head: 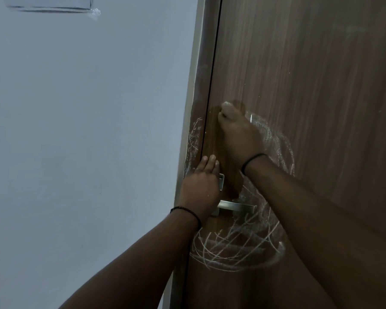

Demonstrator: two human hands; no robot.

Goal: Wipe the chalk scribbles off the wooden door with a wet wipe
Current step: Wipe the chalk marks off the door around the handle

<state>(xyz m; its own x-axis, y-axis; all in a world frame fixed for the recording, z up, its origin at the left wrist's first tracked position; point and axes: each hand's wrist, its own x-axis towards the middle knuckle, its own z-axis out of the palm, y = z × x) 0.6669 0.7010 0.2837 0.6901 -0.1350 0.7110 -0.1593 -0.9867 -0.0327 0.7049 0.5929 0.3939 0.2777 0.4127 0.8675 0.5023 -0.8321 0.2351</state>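
Note:
The brown wooden door (310, 85) fills the right side of the head view. White chalk scribbles (236, 246) loop below the handle, and fainter arcs curve to the right of my right hand. My right hand (239, 134) presses a balled white wet wipe (227, 105) against the door above the handle, fingers curled round it; only the wipe's top edge shows. The strip below that hand looks darker and free of chalk. My left hand (201, 188) lies flat with straight fingers on the door's left edge, over the lock plate.
A metal lever handle (236, 207) sticks out to the right just below my left hand. The door frame (196, 134) carries faint chalk marks too. A plain grey-blue wall (76, 130) takes up the left half, with a switch plate (51, 3) at the top.

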